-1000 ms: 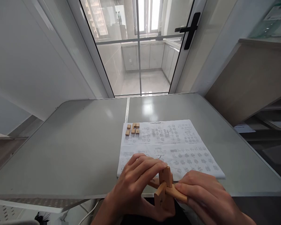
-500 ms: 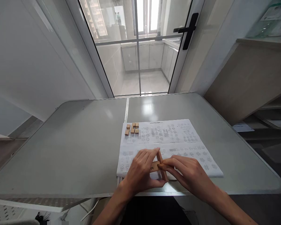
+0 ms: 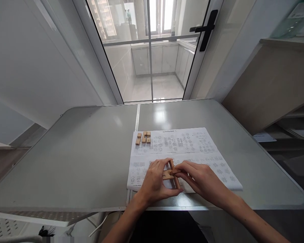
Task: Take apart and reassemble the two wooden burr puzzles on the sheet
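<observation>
Wooden puzzle pieces joined crosswise [image 3: 168, 174] sit between my hands above the printed sheet; one flat piece carries a dark mark like a 2 or Z. My left hand [image 3: 155, 182] is closed around them, with fingertips at the far end of the upright bar and the thumb at its near end. My right hand [image 3: 201, 177] pinches a small wooden piece [image 3: 176, 171] at the crossing, pressed against the bar. Fingers hide part of the joint. Several loose wooden blocks [image 3: 144, 140] stand at the sheet's far left corner.
The paper sheet [image 3: 192, 145] with rows of small line diagrams lies under my hands on the grey folding table [image 3: 78, 162]. Beyond the table's far edge stands a glass door with a black handle [image 3: 206, 29]. A shelf unit [image 3: 255, 84] flanks the right side.
My right hand has turned the small piece slightly at the crossing and risen a little. The left hand keeps hold of the pieces, its thumb shifted a bit. The view has tilted slightly.
</observation>
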`<state>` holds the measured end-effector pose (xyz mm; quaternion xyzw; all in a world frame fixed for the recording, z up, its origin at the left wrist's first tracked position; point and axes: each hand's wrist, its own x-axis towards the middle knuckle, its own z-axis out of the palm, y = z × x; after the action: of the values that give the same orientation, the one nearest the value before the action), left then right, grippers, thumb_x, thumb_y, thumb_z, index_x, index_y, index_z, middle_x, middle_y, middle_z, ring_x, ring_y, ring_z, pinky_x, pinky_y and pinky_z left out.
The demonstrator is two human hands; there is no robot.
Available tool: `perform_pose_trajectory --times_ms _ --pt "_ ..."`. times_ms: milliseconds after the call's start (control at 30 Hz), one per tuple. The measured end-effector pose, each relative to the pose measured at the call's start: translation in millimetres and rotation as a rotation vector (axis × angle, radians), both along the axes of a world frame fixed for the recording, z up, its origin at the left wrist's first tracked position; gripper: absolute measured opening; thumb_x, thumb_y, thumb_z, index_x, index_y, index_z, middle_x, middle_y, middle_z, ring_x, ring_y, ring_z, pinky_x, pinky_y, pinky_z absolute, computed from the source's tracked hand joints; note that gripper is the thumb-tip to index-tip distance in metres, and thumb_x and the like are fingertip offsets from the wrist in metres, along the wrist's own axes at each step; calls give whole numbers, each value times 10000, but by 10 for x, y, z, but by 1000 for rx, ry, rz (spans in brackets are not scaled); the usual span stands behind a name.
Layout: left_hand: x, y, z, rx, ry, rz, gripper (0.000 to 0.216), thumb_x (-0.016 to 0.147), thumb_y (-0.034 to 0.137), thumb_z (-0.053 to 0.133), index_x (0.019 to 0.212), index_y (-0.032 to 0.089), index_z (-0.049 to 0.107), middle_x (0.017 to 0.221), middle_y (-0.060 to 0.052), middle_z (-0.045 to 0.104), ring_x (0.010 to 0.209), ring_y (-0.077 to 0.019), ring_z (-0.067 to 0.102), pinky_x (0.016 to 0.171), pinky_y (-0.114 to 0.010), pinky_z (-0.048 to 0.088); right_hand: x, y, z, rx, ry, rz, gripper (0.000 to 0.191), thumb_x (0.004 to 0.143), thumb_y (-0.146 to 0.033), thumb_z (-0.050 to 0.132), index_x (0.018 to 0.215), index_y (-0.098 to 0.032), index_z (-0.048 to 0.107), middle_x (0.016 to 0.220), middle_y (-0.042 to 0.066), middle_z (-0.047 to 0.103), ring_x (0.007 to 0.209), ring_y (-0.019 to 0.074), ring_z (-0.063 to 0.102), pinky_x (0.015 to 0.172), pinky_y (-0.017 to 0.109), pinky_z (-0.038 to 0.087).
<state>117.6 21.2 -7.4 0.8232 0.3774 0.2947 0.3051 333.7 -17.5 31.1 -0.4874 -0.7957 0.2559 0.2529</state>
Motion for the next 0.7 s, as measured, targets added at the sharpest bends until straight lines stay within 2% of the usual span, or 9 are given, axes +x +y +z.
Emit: perform_pose_trajectory --times_ms 133,267,433,533,633,700 --pt "4 1 -10 -28 -29 6 902 558 336 1007 1348 234 583 1253 -88 720 1137 -320 673 1005 -503 550 -17 12 -11 135 -95 -38 201 1128 -291 511 1059 -224 687 900 46 760 744 195 678 676 316 435" --pt "10 6 -17 -64 -54 7 870 592 426 997 1338 238 590 1234 -82 722 1132 -315 673 1017 -501 539 -10 16 -12 229 -96 -68 193 1127 -279 522 1046 -213 684 857 38 737 702 181 654 644 300 421" --pt "-5 9 -44 -74 -51 0 921 592 486 1011 1365 242 572 1261 -95 713 1162 -338 660 1049 -524 513 19 3 15 210 -43 3 172 1133 -250 507 1076 -218 666 876 30 726 732 182 639 658 297 430" --pt "-61 14 -52 -114 -56 -72 1022 596 537 1016 1442 265 513 1335 -96 681 1222 -340 640 1076 -511 516 22 -4 22 193 -44 14 147 1127 -237 521 1078 -226 659 893 25 725 755 186 646 668 297 434" --pt "-157 3 -27 -128 -40 -128 1079 707 513 972 1574 289 369 1433 -111 623 1296 -330 612 1115 -498 507 22 -5 20 174 -37 19 142 1126 -238 525 1071 -230 656 907 23 728 761 184 655 671 293 438" --pt "-219 -21 8 -103 -5 -98 963 799 451 921 1571 268 375 1404 -121 626 1276 -324 618 1095 -497 514 23 -2 19 149 -26 18 144 1127 -247 529 1065 -230 657 915 21 729 759 180 659 678 290 444"
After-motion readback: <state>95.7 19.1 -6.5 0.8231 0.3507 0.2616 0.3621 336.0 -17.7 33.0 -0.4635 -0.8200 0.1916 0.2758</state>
